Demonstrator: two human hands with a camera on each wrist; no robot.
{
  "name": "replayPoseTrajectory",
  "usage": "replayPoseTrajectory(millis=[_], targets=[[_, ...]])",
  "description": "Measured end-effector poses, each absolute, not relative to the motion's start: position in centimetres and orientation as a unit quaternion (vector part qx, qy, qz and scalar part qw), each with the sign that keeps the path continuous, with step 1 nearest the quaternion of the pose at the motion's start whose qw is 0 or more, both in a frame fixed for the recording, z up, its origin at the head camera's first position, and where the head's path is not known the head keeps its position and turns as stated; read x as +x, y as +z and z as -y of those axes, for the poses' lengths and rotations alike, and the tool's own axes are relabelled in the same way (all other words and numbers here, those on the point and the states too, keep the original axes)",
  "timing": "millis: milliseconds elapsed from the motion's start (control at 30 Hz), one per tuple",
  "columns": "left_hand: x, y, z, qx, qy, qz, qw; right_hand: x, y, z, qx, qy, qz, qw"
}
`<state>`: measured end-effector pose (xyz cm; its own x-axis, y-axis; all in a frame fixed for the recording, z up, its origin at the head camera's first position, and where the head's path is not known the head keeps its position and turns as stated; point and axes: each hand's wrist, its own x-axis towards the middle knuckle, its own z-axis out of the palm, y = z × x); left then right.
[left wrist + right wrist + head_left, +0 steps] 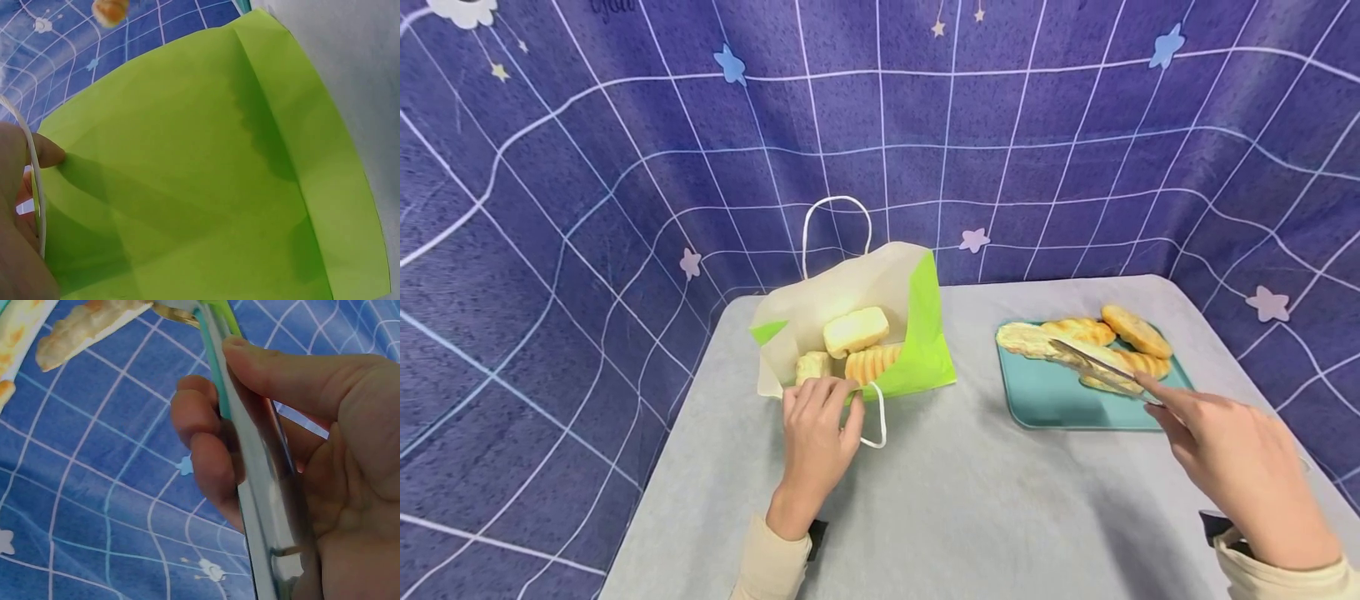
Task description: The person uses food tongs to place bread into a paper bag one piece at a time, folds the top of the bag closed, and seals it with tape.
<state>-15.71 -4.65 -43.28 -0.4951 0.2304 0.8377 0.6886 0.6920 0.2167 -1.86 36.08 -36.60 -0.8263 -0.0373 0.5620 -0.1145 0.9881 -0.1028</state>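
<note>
My right hand (1240,462) grips metal tongs (1101,365), their grip wrapped by fingers and thumb in the right wrist view (262,469). The tips of the tongs hold a long pale bread (1026,340) above a teal tray (1026,408). With its thumb and fingers, my left hand (820,425) pinches the mouth edge of a green paper bag (934,354), next to its white cord handle (882,421). The bag lies on its side with its opening towards me. Inside are a pale loaf (855,331), a ridged bread (872,364) and another pale piece (813,366).
More breads rest on the tray: an oval one (1137,332), a braided one (1078,331) and a ridged one (1146,365) partly behind the tongs. A grey-white table (970,500) carries bag and tray. Behind hangs a blue curtain (910,167) with grid lines and stars.
</note>
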Motion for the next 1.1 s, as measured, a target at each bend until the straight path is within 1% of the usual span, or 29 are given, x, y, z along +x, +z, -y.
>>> replayPoseTrajectory(millis=[367,700,867,1100], targets=[[-15.6,-43.3,4.6,-0.280,-0.279,0.820,0.413,-2.6,-34.2,-33.6,0.106,0.058,0.906,0.406],[-15.7,-43.2,4.7,-0.280,-0.279,0.816,0.421,-3.7,-32.6,-30.3,0.143,0.085,0.866,0.472],[-15.7,-43.2,4.8,-0.280,-0.278,0.818,0.419,-4.3,-31.7,-28.8,0.167,0.101,0.855,0.481],[-15.7,-43.3,4.8,-0.280,-0.278,0.817,0.420,-5.5,-30.3,-26.4,0.226,0.096,0.821,0.515]])
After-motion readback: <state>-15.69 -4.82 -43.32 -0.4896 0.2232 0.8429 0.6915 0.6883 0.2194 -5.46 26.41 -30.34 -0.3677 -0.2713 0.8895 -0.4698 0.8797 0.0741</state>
